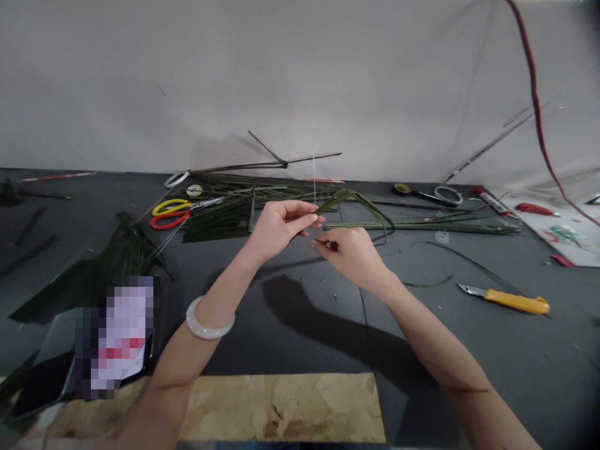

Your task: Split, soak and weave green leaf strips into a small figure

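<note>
My left hand [281,230], with a white bangle [210,320] on its wrist, pinches a folded green leaf strip [345,196] above the dark table. The strip rises from the fingertips, bends over and hangs down to the right, behind my right hand. A thin pale wire [314,178] stands upright by the left fingertips. My right hand [351,253] is closed in a pinch just right of and below the left one. What its fingertips hold, if anything, is too small to make out.
Behind my hands lie long green leaves [220,219] and stems [435,227]. Red-and-yellow-handled scissors [171,214] rest at left, near a blurred phone [124,337]. A yellow utility knife [515,300] lies at right with its blade out. A stained tan board [281,406] lies in front.
</note>
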Tool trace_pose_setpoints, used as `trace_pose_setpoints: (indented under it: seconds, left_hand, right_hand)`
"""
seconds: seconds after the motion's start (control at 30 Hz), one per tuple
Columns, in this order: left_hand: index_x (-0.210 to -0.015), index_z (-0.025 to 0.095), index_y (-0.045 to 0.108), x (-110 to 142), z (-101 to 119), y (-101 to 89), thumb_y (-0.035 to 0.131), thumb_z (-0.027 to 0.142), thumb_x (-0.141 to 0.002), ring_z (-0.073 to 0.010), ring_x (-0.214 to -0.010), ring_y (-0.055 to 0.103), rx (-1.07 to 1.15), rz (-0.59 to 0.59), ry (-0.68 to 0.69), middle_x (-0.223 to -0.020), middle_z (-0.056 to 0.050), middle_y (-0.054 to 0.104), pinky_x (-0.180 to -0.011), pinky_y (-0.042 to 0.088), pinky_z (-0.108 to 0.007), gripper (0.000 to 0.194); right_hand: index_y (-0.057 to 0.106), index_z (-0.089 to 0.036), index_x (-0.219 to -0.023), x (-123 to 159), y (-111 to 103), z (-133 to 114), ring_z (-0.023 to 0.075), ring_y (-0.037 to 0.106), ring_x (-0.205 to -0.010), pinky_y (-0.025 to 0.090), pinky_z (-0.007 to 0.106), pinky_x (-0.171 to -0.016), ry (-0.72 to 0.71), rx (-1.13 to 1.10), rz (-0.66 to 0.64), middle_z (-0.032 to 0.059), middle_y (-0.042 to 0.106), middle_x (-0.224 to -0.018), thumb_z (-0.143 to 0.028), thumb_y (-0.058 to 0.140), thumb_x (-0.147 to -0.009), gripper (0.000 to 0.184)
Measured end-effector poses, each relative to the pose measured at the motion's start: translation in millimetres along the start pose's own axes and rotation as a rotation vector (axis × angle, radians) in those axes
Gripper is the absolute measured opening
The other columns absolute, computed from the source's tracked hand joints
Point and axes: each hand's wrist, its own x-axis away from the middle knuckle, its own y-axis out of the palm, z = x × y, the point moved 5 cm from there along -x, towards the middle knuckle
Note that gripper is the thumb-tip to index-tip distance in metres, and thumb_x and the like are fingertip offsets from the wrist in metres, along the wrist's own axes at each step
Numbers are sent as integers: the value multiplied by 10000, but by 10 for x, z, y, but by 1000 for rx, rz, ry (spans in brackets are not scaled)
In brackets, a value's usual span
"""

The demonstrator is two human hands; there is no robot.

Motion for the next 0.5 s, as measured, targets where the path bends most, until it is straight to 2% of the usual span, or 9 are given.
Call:
trace_pose_setpoints:
  seconds: [0.23,0.33,0.4,0.5]
  left_hand:
    - [-905,106,681,-10,-4,-27,717,253,-708,-213,-831,711,81,74,3,-842,-101,746,-593,549,-245,249]
    - [-911,105,679,-17,5,-58,727,293,-704,-218,-826,710,63,90,18,-849,-108,745,-596,548,-252,283]
    - [-917,103,678,-11,27,-79,729,312,-706,-217,-815,711,23,89,34,-852,-112,744,-598,548,-254,301]
    - [-917,100,681,17,74,-80,728,318,-711,-218,-800,712,-35,59,57,-841,-111,744,-595,549,-254,303]
  right_hand:
    - [690,-180,-644,-34,130,5,88,458,-482,328,236,-517,-5,-111,-143,-12,617,-554,-196,617,-808,180]
    - [692,-191,-647,-5,89,-39,81,444,-462,319,238,-500,-47,-109,-178,-19,623,-546,-229,630,-817,185]
    - [673,-196,-616,2,-71,-42,86,445,-448,331,243,-491,-73,-87,-58,-18,607,-518,-306,650,-814,228]
    - [659,-212,-667,29,-483,49,115,493,-493,387,262,-516,-75,-8,386,8,631,-585,-361,652,-812,208]
